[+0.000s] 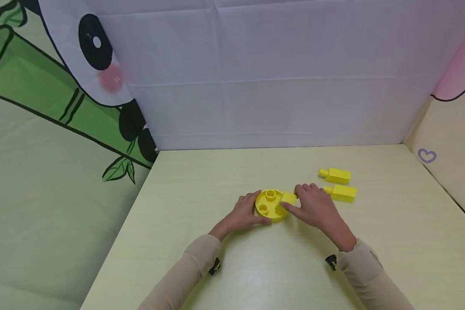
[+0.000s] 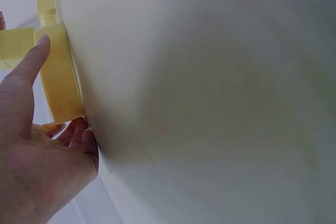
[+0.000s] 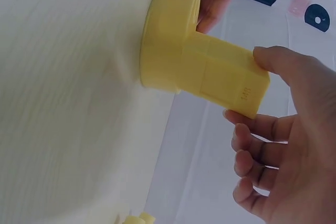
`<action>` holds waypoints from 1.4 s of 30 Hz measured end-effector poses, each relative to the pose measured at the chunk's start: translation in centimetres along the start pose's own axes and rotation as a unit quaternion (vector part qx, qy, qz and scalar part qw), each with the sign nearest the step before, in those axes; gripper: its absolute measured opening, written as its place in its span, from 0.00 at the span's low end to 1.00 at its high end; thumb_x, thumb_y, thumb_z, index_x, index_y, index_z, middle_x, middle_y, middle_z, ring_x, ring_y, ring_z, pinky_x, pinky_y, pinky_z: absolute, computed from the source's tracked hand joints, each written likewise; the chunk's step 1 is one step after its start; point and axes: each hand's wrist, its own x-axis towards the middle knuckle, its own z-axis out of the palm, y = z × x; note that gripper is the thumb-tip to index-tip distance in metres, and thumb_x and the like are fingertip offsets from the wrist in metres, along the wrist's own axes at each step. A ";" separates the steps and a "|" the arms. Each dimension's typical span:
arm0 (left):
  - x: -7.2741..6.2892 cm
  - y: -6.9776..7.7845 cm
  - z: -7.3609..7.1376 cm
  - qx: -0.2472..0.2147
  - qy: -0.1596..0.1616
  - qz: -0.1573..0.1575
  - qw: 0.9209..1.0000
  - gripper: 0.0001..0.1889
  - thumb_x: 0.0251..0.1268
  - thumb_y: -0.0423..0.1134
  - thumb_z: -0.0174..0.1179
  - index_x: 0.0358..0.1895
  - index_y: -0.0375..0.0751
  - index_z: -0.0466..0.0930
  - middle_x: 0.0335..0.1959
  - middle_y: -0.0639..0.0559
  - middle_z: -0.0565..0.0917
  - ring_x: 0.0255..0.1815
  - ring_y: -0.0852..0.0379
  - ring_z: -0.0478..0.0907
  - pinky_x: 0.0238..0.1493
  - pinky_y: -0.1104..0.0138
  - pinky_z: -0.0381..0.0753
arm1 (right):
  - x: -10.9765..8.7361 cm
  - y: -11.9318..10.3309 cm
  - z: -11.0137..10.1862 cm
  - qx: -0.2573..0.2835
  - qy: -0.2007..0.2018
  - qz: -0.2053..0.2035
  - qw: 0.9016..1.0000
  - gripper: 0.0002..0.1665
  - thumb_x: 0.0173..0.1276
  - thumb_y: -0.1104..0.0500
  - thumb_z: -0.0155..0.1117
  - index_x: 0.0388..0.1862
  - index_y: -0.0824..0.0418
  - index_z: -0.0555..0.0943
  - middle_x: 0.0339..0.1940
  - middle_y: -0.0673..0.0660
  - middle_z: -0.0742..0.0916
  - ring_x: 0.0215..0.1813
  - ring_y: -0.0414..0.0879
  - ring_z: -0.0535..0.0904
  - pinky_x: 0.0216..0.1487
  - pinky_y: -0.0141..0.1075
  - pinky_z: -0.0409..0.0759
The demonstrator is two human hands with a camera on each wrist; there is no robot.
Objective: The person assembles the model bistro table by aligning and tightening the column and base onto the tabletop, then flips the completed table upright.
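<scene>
A round yellow base [image 1: 272, 207] with raised ring sockets lies on the table. My left hand [image 1: 245, 214] grips it from the left, thumb at the near side and fingers round the far side. Between the thumb and index finger of my right hand [image 1: 317, 207] is the outer end of a yellow rectangular block [image 3: 223, 77]. The block stands at a tilt on the right part of the base, and its lower end is hidden inside the rim. In the right wrist view, small raised marks show near its top, and the other right fingers are curled beside it.
Two more yellow blocks [image 1: 339, 176] with narrow knobbed ends lie on the table [image 1: 201, 181] to the right, just beyond my right hand. A pale printed cloth [image 1: 275, 86] hangs behind the table's back edge, with printed panels at both sides.
</scene>
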 end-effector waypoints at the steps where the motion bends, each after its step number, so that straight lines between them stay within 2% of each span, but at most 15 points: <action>1: 0.0 0.0 0.0 -0.001 0.001 0.000 1.000 0.55 0.59 0.59 0.74 0.83 0.41 0.53 0.76 0.41 0.67 0.69 0.44 0.63 0.70 0.49 0.65 | 0.0 0.0 0.0 0.001 0.000 -0.001 1.000 0.28 0.66 0.40 0.74 0.36 0.65 0.79 0.28 0.54 0.80 0.33 0.52 0.74 0.36 0.46 0.75; 7: -0.1 -0.1 -0.1 -0.003 0.003 -0.003 1.000 0.54 0.60 0.59 0.74 0.83 0.41 0.53 0.76 0.41 0.67 0.69 0.43 0.63 0.71 0.49 0.64 | 0.0 0.1 0.2 0.013 0.007 0.002 1.000 0.30 0.68 0.38 0.71 0.35 0.65 0.80 0.29 0.54 0.82 0.34 0.53 0.75 0.38 0.49 0.74; 10: -0.1 -0.1 -0.1 -0.005 0.004 -0.003 1.000 0.54 0.60 0.59 0.74 0.83 0.40 0.53 0.76 0.41 0.67 0.70 0.43 0.63 0.71 0.49 0.64 | -0.1 0.9 0.4 0.051 0.000 0.032 0.998 0.33 0.74 0.35 0.62 0.43 0.66 0.82 0.28 0.54 0.82 0.36 0.54 0.75 0.42 0.51 0.72; 13: -0.1 -0.1 -0.1 -0.008 0.002 -0.002 1.000 0.54 0.60 0.58 0.74 0.83 0.40 0.53 0.76 0.41 0.67 0.70 0.42 0.62 0.71 0.48 0.63 | -0.4 2.7 0.6 0.091 0.020 0.072 0.993 0.33 0.80 0.37 0.54 0.50 0.68 0.81 0.31 0.57 0.81 0.38 0.57 0.75 0.43 0.53 0.71; 16: 0.0 0.0 -0.1 -0.010 0.000 -0.001 1.000 0.54 0.61 0.58 0.74 0.83 0.40 0.53 0.76 0.41 0.66 0.70 0.42 0.62 0.71 0.48 0.63 | -1.0 5.3 0.7 0.103 0.062 0.102 0.988 0.30 0.80 0.44 0.57 0.56 0.72 0.78 0.42 0.68 0.81 0.44 0.65 0.74 0.42 0.56 0.71; 19: 0.0 -0.1 -0.1 -0.008 -0.004 -0.003 1.000 0.55 0.61 0.58 0.73 0.83 0.41 0.52 0.77 0.41 0.66 0.71 0.43 0.62 0.72 0.48 0.62 | -1.8 8.1 1.0 0.092 0.081 0.136 0.983 0.32 0.77 0.50 0.62 0.64 0.76 0.73 0.54 0.78 0.74 0.52 0.74 0.68 0.45 0.64 0.69; 22: 0.0 -0.1 -0.2 -0.006 -0.004 -0.004 1.000 0.55 0.61 0.59 0.73 0.83 0.41 0.52 0.77 0.42 0.66 0.71 0.43 0.61 0.72 0.48 0.62 | -2.6 10.4 1.0 0.082 0.066 0.168 0.980 0.39 0.74 0.51 0.64 0.70 0.78 0.66 0.57 0.82 0.68 0.55 0.79 0.63 0.48 0.70 0.65; 27: 0.0 0.0 -0.2 -0.007 -0.003 0.000 1.000 0.55 0.61 0.59 0.73 0.83 0.41 0.52 0.77 0.41 0.66 0.71 0.42 0.62 0.72 0.48 0.62 | -3.8 13.0 0.8 0.077 0.006 0.203 0.976 0.43 0.75 0.51 0.60 0.72 0.82 0.59 0.59 0.86 0.65 0.58 0.83 0.59 0.50 0.74 0.60; 29: 0.1 0.1 -0.2 -0.007 -0.003 0.000 1.000 0.55 0.61 0.59 0.73 0.83 0.41 0.52 0.77 0.41 0.66 0.71 0.42 0.62 0.72 0.47 0.63 | -4.1 13.3 0.7 0.076 -0.010 0.212 0.974 0.41 0.75 0.51 0.57 0.70 0.83 0.60 0.58 0.86 0.66 0.58 0.82 0.58 0.51 0.74 0.58; 32: 0.1 0.2 -0.2 -0.007 -0.002 -0.002 1.000 0.55 0.61 0.59 0.74 0.83 0.41 0.52 0.77 0.41 0.66 0.71 0.42 0.62 0.72 0.47 0.63 | -4.1 13.2 0.4 0.071 -0.013 0.215 0.974 0.37 0.74 0.51 0.58 0.64 0.82 0.66 0.54 0.83 0.70 0.56 0.81 0.59 0.50 0.72 0.57; 35: 0.0 0.2 -0.2 -0.008 0.000 -0.002 1.000 0.55 0.61 0.59 0.74 0.83 0.40 0.52 0.76 0.41 0.66 0.71 0.42 0.62 0.71 0.48 0.63 | -3.9 12.8 0.2 0.068 0.001 0.209 0.976 0.35 0.74 0.49 0.62 0.59 0.81 0.70 0.52 0.81 0.72 0.56 0.80 0.60 0.49 0.71 0.57; 42: -0.2 0.4 -0.1 -0.012 -0.001 -0.006 1.000 0.55 0.60 0.58 0.74 0.83 0.40 0.53 0.76 0.40 0.67 0.70 0.42 0.63 0.71 0.47 0.63 | -2.0 10.5 -0.6 0.079 0.046 0.176 0.980 0.37 0.73 0.44 0.66 0.57 0.78 0.74 0.55 0.78 0.74 0.58 0.78 0.62 0.52 0.71 0.59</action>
